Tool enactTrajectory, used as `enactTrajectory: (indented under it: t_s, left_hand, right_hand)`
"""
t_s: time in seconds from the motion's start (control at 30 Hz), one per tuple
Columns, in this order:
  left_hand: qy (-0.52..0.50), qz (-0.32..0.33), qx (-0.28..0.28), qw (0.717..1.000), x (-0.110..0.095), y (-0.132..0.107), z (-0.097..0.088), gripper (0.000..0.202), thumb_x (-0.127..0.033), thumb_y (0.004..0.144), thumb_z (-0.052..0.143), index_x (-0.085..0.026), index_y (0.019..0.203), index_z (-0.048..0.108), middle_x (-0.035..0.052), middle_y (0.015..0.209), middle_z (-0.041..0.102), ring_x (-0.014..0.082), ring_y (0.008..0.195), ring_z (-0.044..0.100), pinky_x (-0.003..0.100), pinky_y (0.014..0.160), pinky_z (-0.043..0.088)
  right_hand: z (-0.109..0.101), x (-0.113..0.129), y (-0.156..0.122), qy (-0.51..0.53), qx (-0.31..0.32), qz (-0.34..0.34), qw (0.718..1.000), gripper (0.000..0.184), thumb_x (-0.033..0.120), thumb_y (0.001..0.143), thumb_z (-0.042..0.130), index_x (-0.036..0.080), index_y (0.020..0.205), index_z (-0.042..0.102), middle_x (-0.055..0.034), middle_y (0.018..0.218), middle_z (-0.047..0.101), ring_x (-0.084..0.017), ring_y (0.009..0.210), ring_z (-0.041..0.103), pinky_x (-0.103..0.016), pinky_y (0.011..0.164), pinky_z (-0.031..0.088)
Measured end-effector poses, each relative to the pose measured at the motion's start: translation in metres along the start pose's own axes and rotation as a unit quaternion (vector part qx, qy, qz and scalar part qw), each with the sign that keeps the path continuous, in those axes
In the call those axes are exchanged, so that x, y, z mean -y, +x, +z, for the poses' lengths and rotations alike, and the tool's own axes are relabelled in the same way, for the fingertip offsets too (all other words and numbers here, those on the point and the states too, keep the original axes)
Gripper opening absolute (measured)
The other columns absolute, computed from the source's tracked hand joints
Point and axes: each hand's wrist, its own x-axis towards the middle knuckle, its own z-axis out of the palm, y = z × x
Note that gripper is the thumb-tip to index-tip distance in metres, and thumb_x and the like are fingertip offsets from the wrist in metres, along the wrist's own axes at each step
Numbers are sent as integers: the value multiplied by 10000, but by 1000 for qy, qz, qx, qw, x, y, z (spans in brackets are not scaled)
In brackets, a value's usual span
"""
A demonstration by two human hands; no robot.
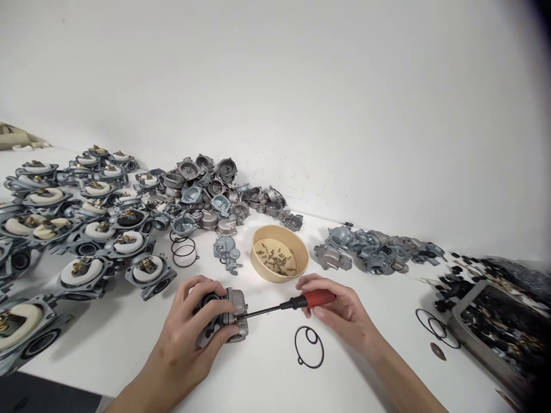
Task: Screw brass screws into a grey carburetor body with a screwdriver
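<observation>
My left hand (193, 327) is closed around a grey metal carburetor (237, 299), which lies on its side on the white table. In my right hand (340, 315) is a screwdriver (317, 297) with a red handle, the fingers wrapped round the grip. Its dark shaft points left, and the tip meets the carburetor beside my left fingertips. A small brass-coloured screw seems to sit at the tip, partly hidden. Black rubber gaskets (296, 347) lie below the screwdriver. Just beyond my hands stands a tan round bowl (253, 265) with several small screws in it.
Carburetor bodies with white floats (81, 269) cover the left side. Metal float bowls (189, 195) are heaped at the back, near the white wall. More grey castings (374, 249) lie right of centre. A metal tray (473, 338) of small dark parts stands at the far right.
</observation>
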Motion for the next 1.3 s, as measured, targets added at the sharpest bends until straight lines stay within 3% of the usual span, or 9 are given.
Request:
enactTrajectory:
  t_s: [0.17, 0.3, 0.43, 0.57, 0.73, 0.83, 1.1, 1.2, 1.3]
  left_hand:
    - [2, 14, 4, 1000, 2, 1, 1, 283, -59, 1003, 664, -266, 1196, 667, 90, 1218, 562, 323, 1184, 469, 492, 992, 435]
    - [-3, 8, 13, 1000, 1, 2, 0, 241, -62, 1002, 670, -261, 1138, 672, 86, 1203, 551, 314, 1153, 477, 470, 958, 447]
    - [-5, 6, 12, 1000, 1, 1, 0, 215, -85, 1001, 683, -262, 1122, 664, 78, 1186, 548, 305, 1129, 480, 451, 938, 451]
    - [-2, -3, 15, 1000, 2, 0, 0, 194, -99, 1005, 680, -267, 1101, 664, 77, 1187, 548, 308, 1131, 479, 453, 936, 450]
    - [-3, -8, 22, 1000, 1, 1, -2, 208, -104, 1004, 682, -285, 1106, 670, 79, 1181, 552, 311, 1125, 483, 455, 926, 460]
    - [-4, -9, 23, 1000, 1, 0, -3, 207, -106, 1006, 678, -287, 1107, 668, 81, 1187, 550, 311, 1130, 483, 457, 928, 466]
    - [-7, -7, 18, 1000, 0, 1, -1, 214, -89, 996, 681, -278, 1096, 672, 78, 1175, 558, 305, 1108, 490, 441, 917, 459]
    - [-10, -6, 21, 1000, 0, 1, -1, 221, -81, 992, 682, -274, 1100, 674, 76, 1173, 555, 304, 1115, 488, 438, 929, 451]
    - [-12, -7, 25, 1000, 0, 1, -1, 214, -76, 994, 676, -267, 1091, 672, 77, 1171, 550, 303, 1115, 485, 438, 929, 446]
  right_hand:
    - [2, 4, -1, 34, 15, 36, 999, 230, 421, 1034, 673, 256, 1107, 816, -86, 1049, 735, -107, 493, 653, -283, 525, 530]
    - [6, 10, -1, 25, -15, 11, 1000, 278, 428, 911, 828, 250, 1124, 817, -120, 1227, 711, -208, 752, 753, -352, 700, 604]
    - [8, 11, -1, 12, -14, 54, 998, 270, 456, 1032, 673, 228, 1076, 810, -102, 1055, 776, -83, 440, 598, -295, 537, 537]
    - [7, 6, 0, 5, -36, 9, 999, 274, 427, 902, 836, 225, 1088, 819, -129, 1253, 735, -167, 707, 714, -330, 707, 601]
    - [4, -1, 2, 8, -14, 52, 998, 328, 486, 1040, 640, 205, 1099, 799, -123, 1050, 792, -82, 402, 550, -282, 470, 480]
    - [5, 1, 2, -7, -36, 21, 999, 316, 481, 926, 796, 218, 1101, 804, -128, 1123, 759, -162, 616, 653, -325, 592, 544]
    - [8, 6, 0, -24, -24, 21, 999, 307, 476, 926, 797, 210, 1079, 793, -127, 1119, 774, -157, 589, 675, -363, 686, 591]
    - [6, 4, -1, -22, -5, 46, 999, 285, 457, 1027, 674, 197, 1030, 791, -90, 964, 789, -63, 389, 520, -350, 649, 588]
    - [5, 3, 0, -26, -19, 5, 999, 208, 412, 954, 778, 210, 999, 799, -122, 1146, 748, -104, 531, 615, -325, 621, 578]
